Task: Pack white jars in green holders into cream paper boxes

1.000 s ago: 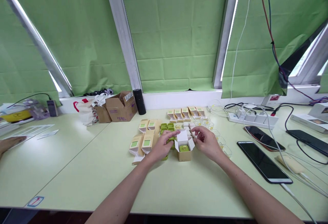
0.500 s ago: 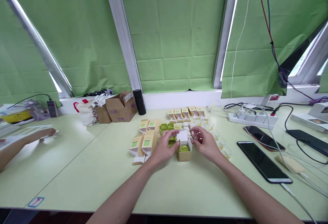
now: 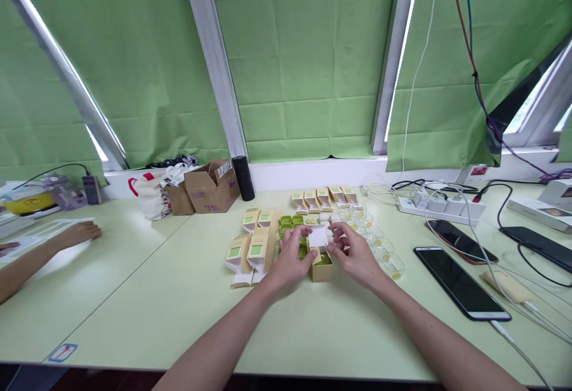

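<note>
The change is at the mouth of the small carton [image 3: 322,273] between my hands: its left flap [image 3: 317,255] has come inward from upright and now lies partly over the green container [image 3: 325,258] inside, so that side is partly covered. The white lid panel [image 3: 318,235] still stands up behind the opening, so I judge the carton only partly closed. My left hand [image 3: 287,261] is bent around the carton's left side, gripping it with the fingers up by the lid panel and the thumb at the folded flap. My right hand [image 3: 356,255] is half curled at the opposite edge, thumb and fingertips near the right side; I cannot tell whether they pinch the cardboard or just rest against it. Just beyond my left fingers sit more green containers [image 3: 297,220], and to that hand's left lie cartons with green labels [image 3: 263,242]. White rolled pieces [image 3: 329,218] sit beyond my right fingertips, and clear plastic cases [image 3: 393,266] lie just to that hand's right. Well off to my left, another person's hand [image 3: 80,234] rests by some white sheets [image 3: 44,237].
</note>
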`<state>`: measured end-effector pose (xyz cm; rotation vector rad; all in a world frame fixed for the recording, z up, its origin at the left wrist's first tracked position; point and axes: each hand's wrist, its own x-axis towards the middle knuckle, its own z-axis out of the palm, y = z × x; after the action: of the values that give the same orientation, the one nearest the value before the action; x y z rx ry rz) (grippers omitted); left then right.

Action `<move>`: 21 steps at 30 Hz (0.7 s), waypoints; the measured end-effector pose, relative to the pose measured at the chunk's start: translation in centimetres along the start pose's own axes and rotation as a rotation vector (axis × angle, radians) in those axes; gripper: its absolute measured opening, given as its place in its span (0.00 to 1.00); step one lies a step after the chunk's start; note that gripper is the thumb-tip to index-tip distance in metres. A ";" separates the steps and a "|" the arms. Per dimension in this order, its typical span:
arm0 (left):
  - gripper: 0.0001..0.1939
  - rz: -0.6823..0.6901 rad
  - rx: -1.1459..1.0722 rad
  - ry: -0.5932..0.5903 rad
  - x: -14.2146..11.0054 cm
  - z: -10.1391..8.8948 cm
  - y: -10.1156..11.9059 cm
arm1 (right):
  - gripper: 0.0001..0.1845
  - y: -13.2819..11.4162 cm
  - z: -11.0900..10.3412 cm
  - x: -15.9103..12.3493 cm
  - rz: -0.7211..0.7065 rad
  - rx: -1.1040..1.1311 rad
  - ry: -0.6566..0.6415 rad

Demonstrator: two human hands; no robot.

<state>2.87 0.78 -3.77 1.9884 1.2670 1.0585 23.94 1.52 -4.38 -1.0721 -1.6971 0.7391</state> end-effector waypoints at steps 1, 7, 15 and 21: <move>0.21 -0.001 -0.002 0.000 0.0 0.0 0.0 | 0.18 0.1 0.1 0.0 0.001 -0.001 -0.005; 0.21 0.015 -0.015 0.017 0.0 0.1 -0.2 | 0.19 0.2 0.3 -0.2 0.003 -0.020 -0.026; 0.19 0.025 0.019 0.033 0.0 0.4 -0.3 | 0.21 -0.3 0.6 -0.5 0.009 -0.053 -0.035; 0.19 -0.005 0.050 0.025 -0.1 0.3 0.2 | 0.24 -0.1 0.7 -0.6 0.009 -0.065 -0.035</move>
<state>3.17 0.62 -3.78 2.0139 1.3236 1.0620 23.33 0.99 -4.83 -1.1186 -1.7572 0.7162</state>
